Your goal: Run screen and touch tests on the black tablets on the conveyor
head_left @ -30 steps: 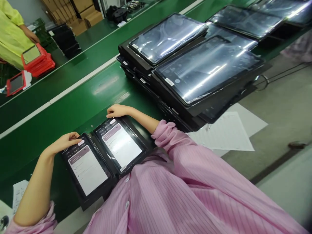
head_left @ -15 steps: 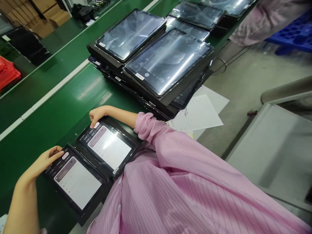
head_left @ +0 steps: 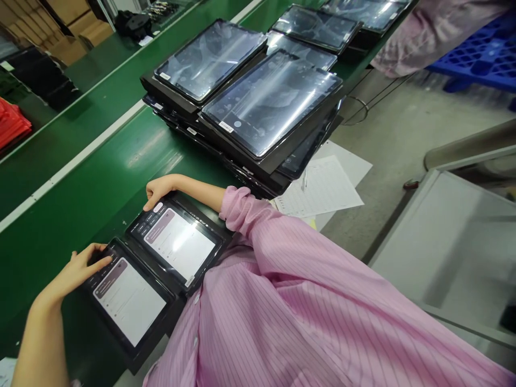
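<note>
Two black tablets with lit screens lie side by side in front of me, each on a dark tray or case. My left hand (head_left: 83,270) is at the top edge of the left tablet (head_left: 133,306), its thumb over the upper screen and the fingers spread beyond it. On the upper corner of the right tablet (head_left: 183,244), my right hand (head_left: 159,189) has its fingers curled and one fingertip down by the screen's top row of buttons. Both screens show a dark strip of buttons above a white panel with a mauve block. Neither hand lifts anything.
Stacks of tablets on dark trays (head_left: 274,105) stand on the green workbench (head_left: 133,145) ahead. Printed sheets (head_left: 322,188) with a pen lie right of the stack. A grey cart (head_left: 451,242) and blue pallet (head_left: 479,59) are to the right, near another person's sleeve (head_left: 431,37).
My left thumb has moved slightly right and down on the left tablet, off the pale button there. That button no longer looks lit. My right fingertip has shifted slightly left; the view has moved a little.
</note>
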Available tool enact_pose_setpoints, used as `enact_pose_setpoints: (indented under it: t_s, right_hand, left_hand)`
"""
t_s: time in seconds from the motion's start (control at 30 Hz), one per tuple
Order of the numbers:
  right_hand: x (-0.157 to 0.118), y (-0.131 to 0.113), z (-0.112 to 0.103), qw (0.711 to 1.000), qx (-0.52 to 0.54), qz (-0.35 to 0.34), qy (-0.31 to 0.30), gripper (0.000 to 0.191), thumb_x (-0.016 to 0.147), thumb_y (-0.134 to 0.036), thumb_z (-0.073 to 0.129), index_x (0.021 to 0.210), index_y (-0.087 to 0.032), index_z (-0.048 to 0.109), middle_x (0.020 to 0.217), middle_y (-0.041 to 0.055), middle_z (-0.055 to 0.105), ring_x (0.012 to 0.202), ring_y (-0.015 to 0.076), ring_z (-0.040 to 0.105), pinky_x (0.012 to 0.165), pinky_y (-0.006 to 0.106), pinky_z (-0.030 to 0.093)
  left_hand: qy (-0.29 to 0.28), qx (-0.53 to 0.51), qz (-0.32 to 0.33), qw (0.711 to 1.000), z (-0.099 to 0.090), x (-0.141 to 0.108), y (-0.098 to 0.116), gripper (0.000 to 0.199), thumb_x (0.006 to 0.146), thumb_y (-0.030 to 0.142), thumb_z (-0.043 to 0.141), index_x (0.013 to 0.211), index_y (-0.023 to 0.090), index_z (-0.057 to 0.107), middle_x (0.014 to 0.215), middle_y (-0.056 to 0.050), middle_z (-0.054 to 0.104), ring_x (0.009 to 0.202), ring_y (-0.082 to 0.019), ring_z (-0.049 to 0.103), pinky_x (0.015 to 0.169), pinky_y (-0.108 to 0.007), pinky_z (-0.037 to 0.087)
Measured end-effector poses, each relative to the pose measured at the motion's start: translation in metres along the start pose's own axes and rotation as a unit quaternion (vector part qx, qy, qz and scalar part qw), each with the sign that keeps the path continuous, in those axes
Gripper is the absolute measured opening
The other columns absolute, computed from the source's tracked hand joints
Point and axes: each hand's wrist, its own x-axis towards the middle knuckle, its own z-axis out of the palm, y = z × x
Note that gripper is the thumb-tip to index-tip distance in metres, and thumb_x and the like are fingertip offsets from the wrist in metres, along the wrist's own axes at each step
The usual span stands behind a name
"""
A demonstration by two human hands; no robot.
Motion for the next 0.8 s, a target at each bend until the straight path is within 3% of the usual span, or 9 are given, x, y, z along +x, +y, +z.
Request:
enact_pose_setpoints:
  t_s: [0.1, 0.17, 0.23, 0.33, 0.43, 0.5, 0.57, 0.7, 0.8]
  right_hand:
    - [-0.023, -0.002, 0.013, 0.983, -0.142, 0.030, 0.111, 0.077, 0.058, -0.053, 0.091, 0.120, -0.014, 0.066, 0.124, 0.0156, 0.065, 0.116, 0.0351, 0.058, 0.095, 0.044, 0.049]
    - [-0.038, 0.003, 0.022, 0.962, -0.216, 0.059, 0.155, 0.110, 0.047, -0.044, 0.097, 0.143, -0.021, 0.049, 0.146, 0.0207, 0.048, 0.132, 0.0436, 0.044, 0.102, 0.058, 0.042]
    - [-0.045, 0.013, 0.027, 0.960, -0.212, 0.063, 0.171, 0.117, 0.047, -0.039, 0.097, 0.148, -0.024, 0.041, 0.148, 0.0210, 0.045, 0.133, 0.0429, 0.043, 0.103, 0.060, 0.041]
    - [-0.040, 0.032, 0.025, 0.954, -0.095, 0.038, 0.283, 0.083, 0.067, -0.031, 0.086, 0.140, -0.018, 0.048, 0.124, 0.0141, 0.063, 0.109, 0.0278, 0.061, 0.097, 0.044, 0.048]
    - [-0.035, 0.044, 0.024, 0.902, 0.023, 0.016, 0.430, 0.040, 0.082, -0.026, 0.070, 0.120, -0.016, 0.060, 0.097, 0.0056, 0.068, 0.083, 0.0192, 0.064, 0.086, 0.036, 0.052]
    - [-0.045, 0.048, 0.032, 0.886, 0.068, -0.032, 0.458, 0.025, 0.086, -0.030, 0.064, 0.109, -0.020, 0.064, 0.091, 0.0034, 0.068, 0.082, 0.0196, 0.065, 0.083, 0.036, 0.054]
    - [-0.067, 0.050, 0.050, 0.890, 0.086, -0.082, 0.441, 0.023, 0.089, -0.036, 0.061, 0.107, -0.022, 0.065, 0.094, 0.0038, 0.070, 0.089, 0.0214, 0.067, 0.083, 0.037, 0.055]
    - [-0.128, 0.060, 0.099, 0.896, 0.076, -0.076, 0.432, 0.029, 0.094, -0.043, 0.058, 0.116, -0.025, 0.064, 0.104, 0.0062, 0.071, 0.096, 0.0239, 0.068, 0.088, 0.041, 0.054]
    - [-0.161, 0.074, 0.130, 0.891, 0.083, -0.035, 0.446, 0.034, 0.097, -0.049, 0.054, 0.120, -0.026, 0.062, 0.105, 0.0074, 0.070, 0.098, 0.0261, 0.067, 0.089, 0.043, 0.054]
  left_hand:
    - [0.019, 0.010, -0.004, 1.000, 0.015, -0.003, -0.004, 0.061, 0.063, 0.066, 0.068, 0.107, 0.026, 0.054, 0.117, -0.009, 0.071, 0.113, -0.041, 0.064, 0.115, -0.076, 0.012]
    - [0.028, 0.004, 0.005, 1.000, 0.022, -0.005, -0.007, 0.069, 0.059, 0.061, 0.075, 0.112, 0.023, 0.052, 0.122, -0.015, 0.069, 0.115, -0.043, 0.063, 0.115, -0.076, 0.006]
    - [0.035, -0.015, 0.013, 0.999, 0.024, -0.004, -0.009, 0.071, 0.058, 0.062, 0.076, 0.112, 0.021, 0.054, 0.120, -0.017, 0.070, 0.112, -0.042, 0.064, 0.118, -0.072, 0.006]
    - [0.041, -0.077, 0.008, 0.996, 0.023, -0.003, -0.010, 0.058, 0.066, 0.065, 0.068, 0.105, 0.022, 0.063, 0.113, -0.012, 0.073, 0.107, -0.038, 0.067, 0.115, -0.059, 0.032]
    - [0.173, -0.088, -0.045, 0.980, 0.028, -0.011, -0.001, 0.043, 0.086, 0.057, 0.048, 0.101, 0.023, 0.070, 0.111, -0.010, 0.074, 0.105, -0.034, 0.068, 0.100, -0.048, 0.049]
    - [0.307, -0.064, -0.055, 0.948, 0.039, -0.026, 0.009, 0.044, 0.095, 0.048, 0.037, 0.108, 0.022, 0.071, 0.117, -0.012, 0.073, 0.112, -0.033, 0.066, 0.106, -0.050, 0.045]
    - [0.395, -0.064, -0.035, 0.916, 0.055, -0.048, 0.019, 0.045, 0.100, 0.045, 0.036, 0.120, 0.020, 0.067, 0.129, -0.013, 0.068, 0.124, -0.031, 0.060, 0.116, -0.052, 0.035]
    - [0.469, -0.106, -0.094, 0.872, 0.105, -0.099, 0.017, 0.051, 0.102, 0.048, 0.040, 0.141, 0.019, 0.053, 0.152, -0.017, 0.048, 0.144, -0.034, 0.040, 0.123, -0.059, 0.018]
    - [0.480, -0.224, -0.136, 0.838, 0.151, -0.124, -0.005, 0.060, 0.101, 0.057, 0.038, 0.148, 0.020, 0.045, 0.156, -0.017, 0.042, 0.148, -0.033, 0.035, 0.124, -0.054, 0.023]
